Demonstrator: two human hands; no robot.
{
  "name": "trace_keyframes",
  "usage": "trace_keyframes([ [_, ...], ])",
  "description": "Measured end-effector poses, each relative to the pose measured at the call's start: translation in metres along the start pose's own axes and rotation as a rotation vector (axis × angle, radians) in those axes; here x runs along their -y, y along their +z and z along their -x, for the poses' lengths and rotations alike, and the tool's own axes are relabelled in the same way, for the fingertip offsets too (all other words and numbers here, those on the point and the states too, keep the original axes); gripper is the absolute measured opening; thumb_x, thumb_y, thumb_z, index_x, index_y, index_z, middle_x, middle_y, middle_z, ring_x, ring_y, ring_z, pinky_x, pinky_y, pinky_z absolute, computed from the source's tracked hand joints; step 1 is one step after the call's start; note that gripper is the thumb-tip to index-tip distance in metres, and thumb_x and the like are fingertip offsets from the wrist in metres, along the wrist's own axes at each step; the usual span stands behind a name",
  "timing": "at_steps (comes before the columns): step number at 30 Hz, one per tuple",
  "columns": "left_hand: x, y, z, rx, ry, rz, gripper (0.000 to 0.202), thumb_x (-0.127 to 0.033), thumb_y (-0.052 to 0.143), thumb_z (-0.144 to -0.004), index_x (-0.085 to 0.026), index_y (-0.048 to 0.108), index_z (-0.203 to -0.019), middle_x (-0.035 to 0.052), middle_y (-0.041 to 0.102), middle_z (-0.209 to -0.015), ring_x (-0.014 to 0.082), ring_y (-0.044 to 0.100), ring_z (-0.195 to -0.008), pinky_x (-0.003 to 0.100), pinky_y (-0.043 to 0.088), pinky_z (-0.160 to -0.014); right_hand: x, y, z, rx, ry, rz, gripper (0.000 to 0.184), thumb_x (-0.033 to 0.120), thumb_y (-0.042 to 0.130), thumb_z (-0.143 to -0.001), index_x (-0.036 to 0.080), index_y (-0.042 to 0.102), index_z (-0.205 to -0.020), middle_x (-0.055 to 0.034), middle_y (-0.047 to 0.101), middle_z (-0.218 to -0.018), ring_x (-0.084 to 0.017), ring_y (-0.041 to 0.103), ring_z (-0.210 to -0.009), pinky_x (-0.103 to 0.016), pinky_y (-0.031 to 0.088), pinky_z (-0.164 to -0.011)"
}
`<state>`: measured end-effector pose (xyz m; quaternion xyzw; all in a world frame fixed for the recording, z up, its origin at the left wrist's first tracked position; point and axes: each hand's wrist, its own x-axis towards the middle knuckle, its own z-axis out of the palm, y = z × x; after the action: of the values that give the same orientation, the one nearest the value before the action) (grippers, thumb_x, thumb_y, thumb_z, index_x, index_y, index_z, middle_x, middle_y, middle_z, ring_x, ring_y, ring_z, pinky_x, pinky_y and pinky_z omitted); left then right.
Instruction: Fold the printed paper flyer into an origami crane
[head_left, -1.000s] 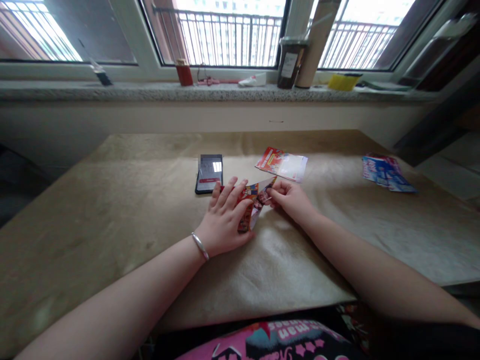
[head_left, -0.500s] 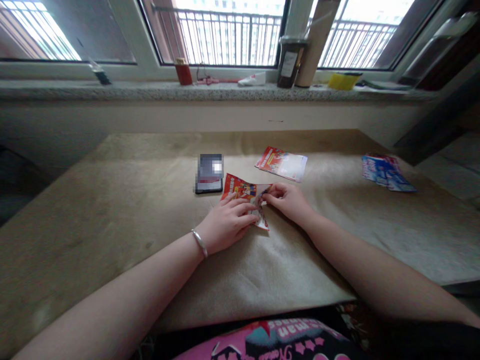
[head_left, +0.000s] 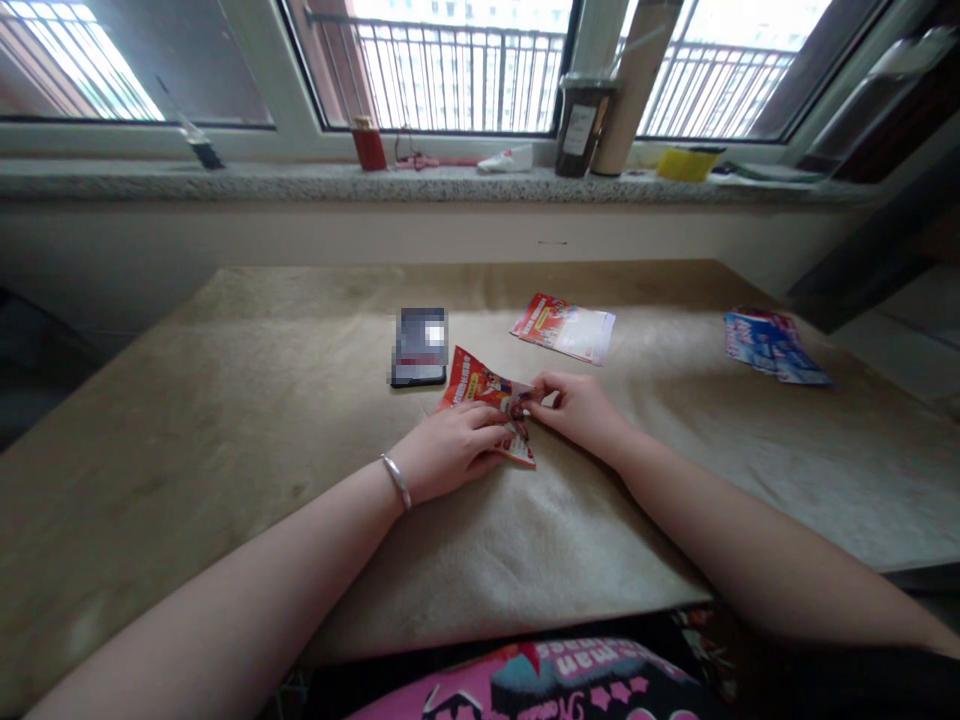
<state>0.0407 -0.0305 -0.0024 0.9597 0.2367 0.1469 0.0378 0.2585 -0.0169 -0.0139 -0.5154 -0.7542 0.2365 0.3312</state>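
A red and white printed paper leaflet (head_left: 480, 380) lies on the table in front of me, its right part bent up and curled over. My left hand (head_left: 454, 445), a silver bangle at the wrist, rests across its lower left part with fingers stretched out, pressing it to the tabletop. At the curled right edge, my right hand (head_left: 566, 405) pinches the paper between thumb and fingers. Part of the leaflet is hidden under the left fingers. Just beyond it lie similar red and white leaflets (head_left: 566, 328).
A dark phone-like object (head_left: 420, 347), partly pixelated, lies left of the leaflets. Several blue and red printed papers (head_left: 776, 345) are fanned out at the right. Behind the table (head_left: 225, 420), the stone windowsill (head_left: 300, 185) bears a dark jar (head_left: 581, 125), a red container (head_left: 369, 145) and a yellow object (head_left: 686, 163).
The leaflet's right edge has been bent further left and inward, with my right hand shifting slightly along with it. My left hand stays pressed on the paper, having moved only a little.
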Motion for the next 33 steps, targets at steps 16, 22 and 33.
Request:
trace_keyframes([
  [16,0.0007,-0.0018,0.0017,-0.289,-0.099,-0.143,0.043,-0.025,0.060,-0.079,-0.016,0.050,-0.120,0.0141,0.044,-0.133,0.0264,0.042,-0.125,0.042,0.040,-0.105,0.0048,-0.0045,0.0025,0.039,-0.213,0.199,0.005,0.024,0.063,-0.079,0.020,0.066,-0.077,0.0003,0.064,-0.071,-0.011,0.054,-0.062,-0.022,0.039,-0.058],
  [22,0.0039,-0.0036,0.0033,-0.255,-0.083,-0.181,0.071,-0.039,0.062,-0.081,-0.016,0.029,-0.140,0.0124,0.042,-0.141,0.0275,0.029,-0.137,0.047,0.021,-0.115,0.0046,-0.0061,0.0028,0.062,-0.307,0.156,0.006,0.019,0.060,-0.079,0.020,0.066,-0.078,-0.0013,0.067,-0.075,-0.012,0.058,-0.067,-0.023,0.043,-0.062],
  [33,0.0034,-0.0073,0.0026,-0.136,-0.153,-0.212,0.081,-0.049,0.063,-0.079,-0.016,0.027,-0.143,0.0130,0.054,-0.130,0.0282,0.048,-0.123,0.053,0.012,-0.114,0.0054,-0.0044,0.0037,0.117,-0.129,-0.032,0.009,0.020,0.059,-0.077,0.018,0.067,-0.080,0.0001,0.068,-0.069,-0.010,0.057,-0.058,-0.020,0.044,-0.056],
])
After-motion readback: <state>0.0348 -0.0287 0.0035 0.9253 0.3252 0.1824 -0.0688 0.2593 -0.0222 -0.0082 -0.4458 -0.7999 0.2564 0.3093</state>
